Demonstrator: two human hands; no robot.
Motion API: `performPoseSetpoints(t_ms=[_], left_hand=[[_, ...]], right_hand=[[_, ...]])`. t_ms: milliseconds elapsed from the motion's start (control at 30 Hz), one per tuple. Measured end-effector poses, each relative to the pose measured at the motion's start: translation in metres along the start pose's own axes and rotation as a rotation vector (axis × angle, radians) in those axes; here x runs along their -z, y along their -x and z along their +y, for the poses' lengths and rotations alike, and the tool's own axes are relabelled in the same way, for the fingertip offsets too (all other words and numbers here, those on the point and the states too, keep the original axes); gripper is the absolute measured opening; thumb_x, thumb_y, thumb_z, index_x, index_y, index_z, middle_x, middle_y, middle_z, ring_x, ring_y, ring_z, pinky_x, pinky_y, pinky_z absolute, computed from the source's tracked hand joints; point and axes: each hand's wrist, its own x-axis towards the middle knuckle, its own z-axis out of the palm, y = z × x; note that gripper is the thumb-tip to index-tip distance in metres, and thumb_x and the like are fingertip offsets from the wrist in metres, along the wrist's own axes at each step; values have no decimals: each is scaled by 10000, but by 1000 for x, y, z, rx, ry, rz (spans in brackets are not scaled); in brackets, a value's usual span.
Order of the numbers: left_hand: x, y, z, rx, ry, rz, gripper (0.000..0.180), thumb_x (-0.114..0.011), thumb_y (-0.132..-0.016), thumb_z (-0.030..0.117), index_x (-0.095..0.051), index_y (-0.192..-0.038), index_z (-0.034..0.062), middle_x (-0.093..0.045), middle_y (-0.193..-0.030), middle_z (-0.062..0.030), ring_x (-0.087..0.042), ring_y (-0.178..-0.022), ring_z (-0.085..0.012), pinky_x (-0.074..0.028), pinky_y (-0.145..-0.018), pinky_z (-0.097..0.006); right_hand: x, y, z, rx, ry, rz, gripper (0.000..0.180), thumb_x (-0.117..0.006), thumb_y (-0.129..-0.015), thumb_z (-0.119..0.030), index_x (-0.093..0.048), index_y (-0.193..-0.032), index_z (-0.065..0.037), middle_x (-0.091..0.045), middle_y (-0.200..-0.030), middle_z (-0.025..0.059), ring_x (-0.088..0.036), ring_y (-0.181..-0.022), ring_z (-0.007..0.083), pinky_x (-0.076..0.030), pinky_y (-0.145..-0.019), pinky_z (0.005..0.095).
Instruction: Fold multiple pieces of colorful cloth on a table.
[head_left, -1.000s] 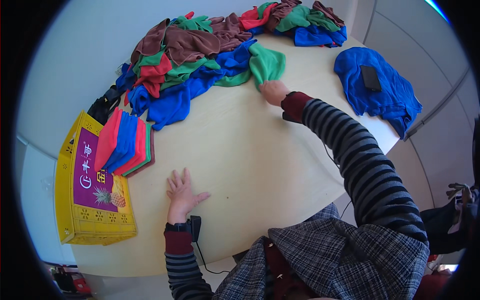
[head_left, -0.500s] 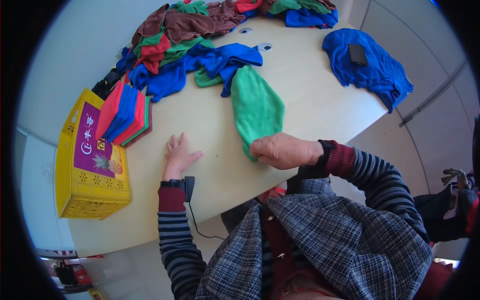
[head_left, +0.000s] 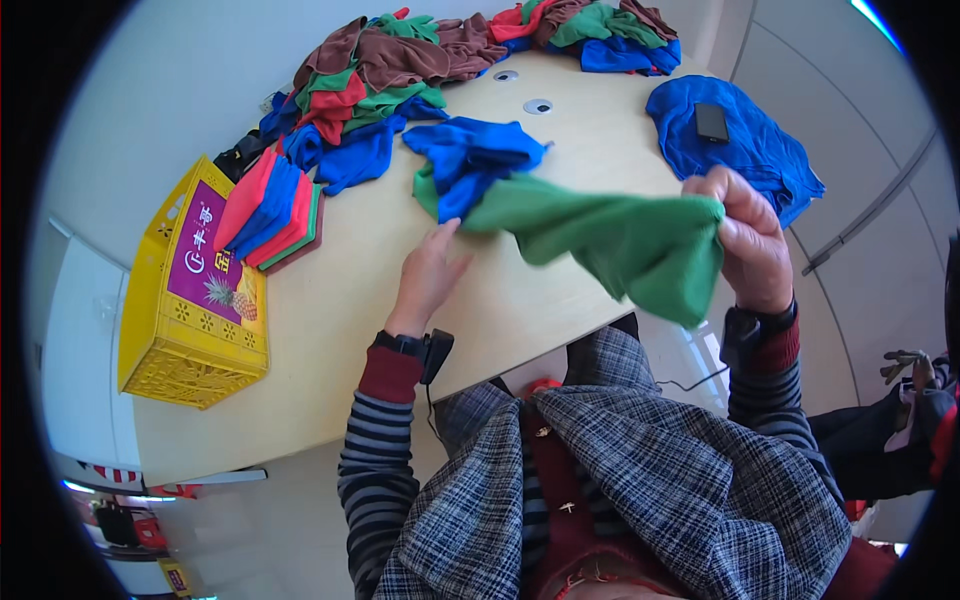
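Near the right of the frame, the right hand has its grip pinched closed, thumb against fingers, on one end of a green cloth. That cloth hangs raised between this hand and the frame's centre, slightly blurred, its far end reaching a crumpled blue cloth on the tabletop. Some green shows at the blue cloth's left edge; whether it is the same piece, I cannot tell. The left hand, left of centre, has its grip loose, thumb apart from the fingers, with nothing visibly held; its fingertips are at the blue cloth's lower tip, though firm contact is unclear. The step in hand looks like drawing the green cloth out and spreading it. The next move seems to call for the left grip to find the green cloth's trailing edge without dragging the blue one. A stack of folded cloths leans beside a yellow crate at left.
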Motion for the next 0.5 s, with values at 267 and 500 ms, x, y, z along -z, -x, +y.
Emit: performPoseSetpoints(t_ms=[267, 500], left_hand=[[-59, -68, 44, -133, -394, 88, 617, -760, -818, 310, -560, -1352, 74, -620, -1217, -245, -623, -1099, -403, -529, -923, -462], [-45, -175, -34, 24, -293, -286, 340, -652, -804, 146, -683, -1123, 31, -700, -1015, -242, -683, -920, -406, -554, -811, -470]], right_hand=[[26, 34, 24, -89, -123, 162, 223, -657, -923, -241, -539, -960, -56, -577, -885, 59, -559, -800, 139, -451, -724, 269], [38, 39, 26, -96, -198, 185, 213, -658, -923, -231, -547, -969, -55, -586, -892, 59, -569, -803, 143, -459, -731, 268]])
